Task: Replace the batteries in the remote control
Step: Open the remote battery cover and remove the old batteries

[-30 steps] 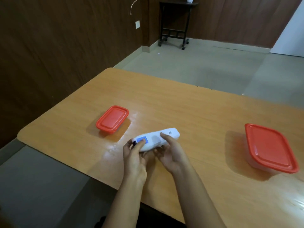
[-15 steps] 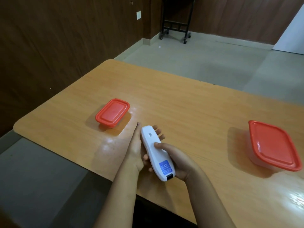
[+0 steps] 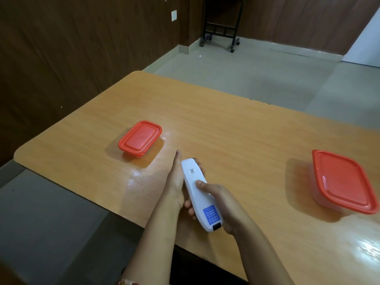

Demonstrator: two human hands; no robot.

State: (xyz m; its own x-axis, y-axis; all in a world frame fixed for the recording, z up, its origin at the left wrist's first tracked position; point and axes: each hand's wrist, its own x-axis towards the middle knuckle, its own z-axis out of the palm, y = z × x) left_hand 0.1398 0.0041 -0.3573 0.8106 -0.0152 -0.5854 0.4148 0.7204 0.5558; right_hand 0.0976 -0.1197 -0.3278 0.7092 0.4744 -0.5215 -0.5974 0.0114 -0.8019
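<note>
While turned back side up and pointing away, white remote (image 3: pixel 194 192) held over the near part of the worktop (image 3: pixel 236 136), between both hands. Blue sticker at its near end, small code label towards the far end. Gripped at mid-length by the right hand (image 3: pixel 224 204): thumb pressed on the back, fingers curled round underneath, tips showing at the left side. Propped from the left by the left hand (image 3: pixel 175 182), fingers straight and relaxed, some reaching under the far end and showing past it.

Well to the left on the worktop, small box (image 3: pixel 140 138), red lid on. Well to the right, large box (image 3: pixel 343 182), clear walls, red lid on too. Contents of both: cannot tell, hidden by the lids.

Beyond the worktop, grey floor (image 3: pixel 267 79), brown wall panels (image 3: pixel 61 48), black wheeled stand (image 3: pixel 222 27) against the far wall, white socket (image 3: pixel 174 15) on the left wall.
</note>
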